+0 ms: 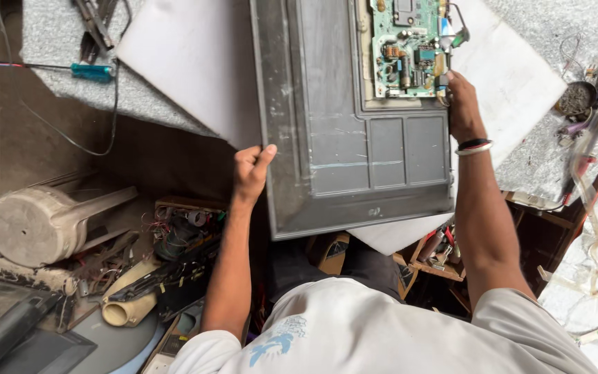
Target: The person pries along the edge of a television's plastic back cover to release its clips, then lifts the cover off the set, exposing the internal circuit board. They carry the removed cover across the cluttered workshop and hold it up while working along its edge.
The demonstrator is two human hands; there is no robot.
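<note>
Gripping the grey panel [354, 138], both hands; screwdriver [91, 70] well apart.

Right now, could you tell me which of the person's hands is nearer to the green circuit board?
The right hand: it sits at the green circuit board's lower right corner. The left hand grips the grey panel's opposite edge.

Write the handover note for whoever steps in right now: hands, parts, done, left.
Left hand: grips the left edge of the grey panel back, thumb on top.
Right hand: on the panel's right edge, beside the green circuit board.
Panel lies face down on a white sheet over the bench, near end overhanging.
Done: board exposed, cover off.
Left: board is in its bay, wires attached.
</note>
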